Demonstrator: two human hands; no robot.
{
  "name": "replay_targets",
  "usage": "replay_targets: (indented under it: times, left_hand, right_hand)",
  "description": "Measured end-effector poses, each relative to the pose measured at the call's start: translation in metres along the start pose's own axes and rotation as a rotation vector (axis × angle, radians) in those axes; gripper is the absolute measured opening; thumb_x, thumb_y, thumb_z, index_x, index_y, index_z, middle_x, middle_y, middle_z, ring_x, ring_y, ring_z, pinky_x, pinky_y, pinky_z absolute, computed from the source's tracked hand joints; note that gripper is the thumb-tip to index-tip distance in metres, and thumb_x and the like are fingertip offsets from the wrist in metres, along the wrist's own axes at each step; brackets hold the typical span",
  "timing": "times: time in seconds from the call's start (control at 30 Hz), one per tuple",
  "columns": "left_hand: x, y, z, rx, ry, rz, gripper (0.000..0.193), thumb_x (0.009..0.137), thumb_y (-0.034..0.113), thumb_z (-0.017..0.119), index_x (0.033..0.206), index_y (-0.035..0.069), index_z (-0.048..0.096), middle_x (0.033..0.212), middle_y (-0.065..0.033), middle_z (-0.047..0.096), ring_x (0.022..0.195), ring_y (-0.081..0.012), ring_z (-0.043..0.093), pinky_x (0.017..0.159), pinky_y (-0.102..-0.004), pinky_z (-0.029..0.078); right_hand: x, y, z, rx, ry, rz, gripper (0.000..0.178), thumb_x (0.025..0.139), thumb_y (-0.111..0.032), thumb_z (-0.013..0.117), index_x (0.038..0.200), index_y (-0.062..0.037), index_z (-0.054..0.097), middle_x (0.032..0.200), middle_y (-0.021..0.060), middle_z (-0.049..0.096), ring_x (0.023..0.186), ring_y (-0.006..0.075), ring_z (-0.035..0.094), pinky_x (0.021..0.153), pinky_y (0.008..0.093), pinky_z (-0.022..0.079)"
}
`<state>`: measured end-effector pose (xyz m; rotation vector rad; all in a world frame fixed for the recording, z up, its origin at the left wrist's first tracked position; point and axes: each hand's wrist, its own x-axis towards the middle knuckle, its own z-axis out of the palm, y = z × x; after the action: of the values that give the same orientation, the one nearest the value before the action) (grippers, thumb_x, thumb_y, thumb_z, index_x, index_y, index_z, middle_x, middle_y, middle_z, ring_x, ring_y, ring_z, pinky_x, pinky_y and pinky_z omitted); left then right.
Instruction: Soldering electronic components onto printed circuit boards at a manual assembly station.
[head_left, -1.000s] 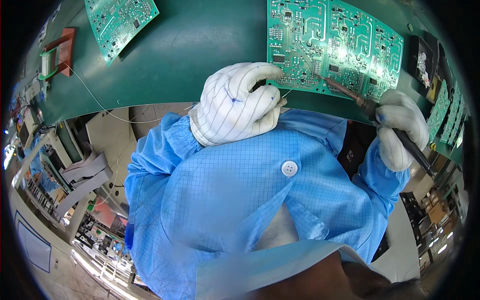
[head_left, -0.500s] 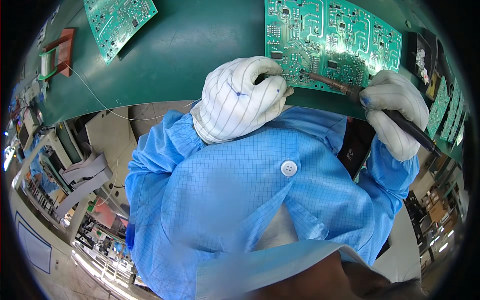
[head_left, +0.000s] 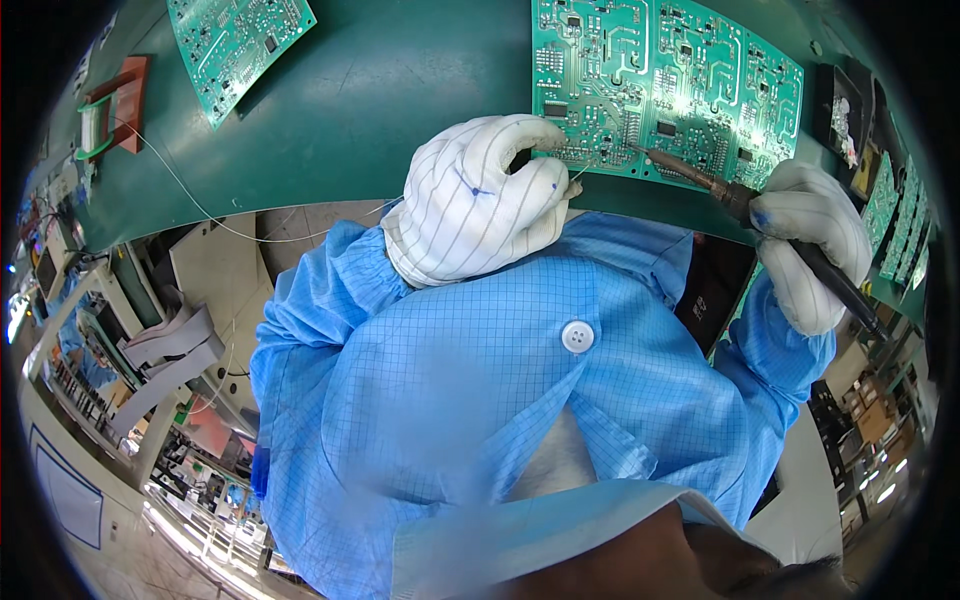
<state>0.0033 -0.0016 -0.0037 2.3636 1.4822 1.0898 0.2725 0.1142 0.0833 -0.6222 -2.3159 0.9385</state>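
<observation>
I'm reading the key relation as the small gap between the soldering iron (head_left: 738, 200) and the solder wire (head_left: 262, 241): the iron's tip is lying to the right of the wire's free end, both sitting over the near part of the large green circuit board panel (head_left: 690, 90). From here I'm not able to tell whether the tip is touching a joint.

My gloved right hand (head_left: 812, 225) is gripping the iron's dark handle, its fingers wrapping round it. The iron's long axis is running from the lower right up toward the left, pointing roughly at my left hand (head_left: 485, 200). That hand is nearer the panel, its curled fingers reaching the lower left corner and pinching the wire, whose short end is poking out toward the tip.

The panel is lying ahead and to the right on the worktop (head_left: 400, 90), its lower edge running just inside the worktop's near edge. The blue jacket (head_left: 660, 340) is sitting close below, leaving little room that way. To the left, broad green surface is stretching toward a second circuit board (head_left: 240, 50) and the spool (head_left: 92, 127), from which the wire is trailing in a loose curve.
</observation>
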Motion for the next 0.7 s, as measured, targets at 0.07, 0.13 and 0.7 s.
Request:
replay_targets:
  times: [0.07, 0.13, 0.7]
  left_hand:
    - [0.000, 0.000, 0.001, 0.000, -0.009, -0.008, 0.025, 0.073, 0.021, 0.080, 0.086, 0.010, 0.062, 0.102, -0.0070, 0.062, 0.087, -0.0233, 0.066, 0.071, -0.0350, 0.058]
    - [0.000, 0.001, 0.002, 0.018, -0.019, -0.021, 0.025, 0.073, 0.022, 0.080, 0.087, 0.011, 0.063, 0.102, -0.0067, 0.062, 0.086, -0.0233, 0.066, 0.071, -0.0351, 0.058]
    - [0.000, 0.001, 0.004, 0.029, -0.017, -0.032, 0.027, 0.071, 0.022, 0.080, 0.091, 0.013, 0.066, 0.098, -0.0051, 0.062, 0.082, -0.0224, 0.065, 0.069, -0.0338, 0.057]
  right_hand:
    - [-0.003, 0.002, 0.003, 0.020, -0.012, 0.019, 0.027, 0.060, -0.014, 0.066, 0.083, 0.0009, 0.068, 0.077, 0.0126, 0.069, 0.063, 0.0276, 0.062, 0.060, 0.0361, 0.050]
    - [-0.003, 0.003, 0.005, 0.069, 0.000, 0.044, 0.028, 0.062, -0.014, 0.066, 0.085, 0.0015, 0.068, 0.076, 0.0131, 0.068, 0.062, 0.0273, 0.061, 0.059, 0.0360, 0.050]
    - [0.016, 0.011, -0.005, -0.001, -0.187, 0.026, 0.021, 0.069, -0.016, 0.069, 0.085, -0.0024, 0.070, 0.084, 0.0117, 0.071, 0.073, 0.0263, 0.067, 0.070, 0.0377, 0.054]
